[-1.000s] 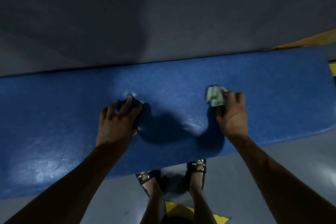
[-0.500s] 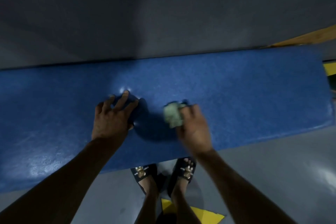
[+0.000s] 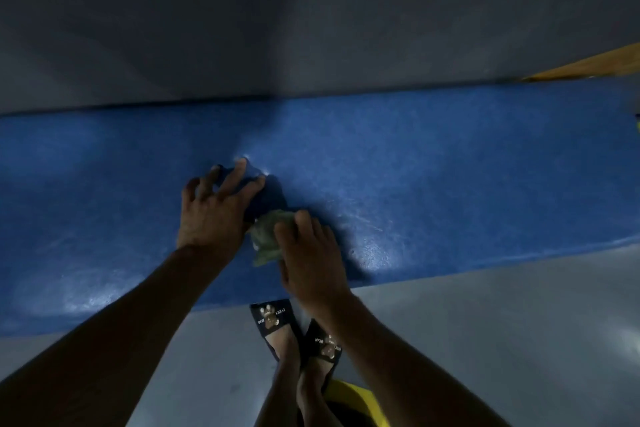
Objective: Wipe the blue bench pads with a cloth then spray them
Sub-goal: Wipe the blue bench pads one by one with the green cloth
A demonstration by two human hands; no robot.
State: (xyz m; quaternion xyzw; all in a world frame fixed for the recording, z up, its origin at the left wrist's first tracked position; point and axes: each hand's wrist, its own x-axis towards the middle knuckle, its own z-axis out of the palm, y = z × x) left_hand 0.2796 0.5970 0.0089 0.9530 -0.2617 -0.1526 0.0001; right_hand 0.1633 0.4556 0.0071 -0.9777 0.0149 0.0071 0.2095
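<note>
A long blue bench pad (image 3: 433, 156) stretches across the head view from left to right. My left hand (image 3: 214, 208) presses on the pad with spread fingers, denting its surface. Just to its right, my right hand (image 3: 308, 253) grips a crumpled pale green cloth (image 3: 266, 236) and holds it against the pad near the front edge. The cloth lies between the two hands, almost touching the left one. No spray bottle is in view.
Grey floor (image 3: 502, 340) lies in front of the bench and a grey wall (image 3: 311, 17) rises behind it. My feet in black sandals (image 3: 277, 319) stand at the bench's front edge. A yellow shape (image 3: 360, 399) sits beside my feet. An orange-brown strip (image 3: 588, 66) runs at the upper right.
My right hand has swept the cloth leftward across the pad and toward the front edge, ending next to my left hand. The left hand has stayed pressed in place.
</note>
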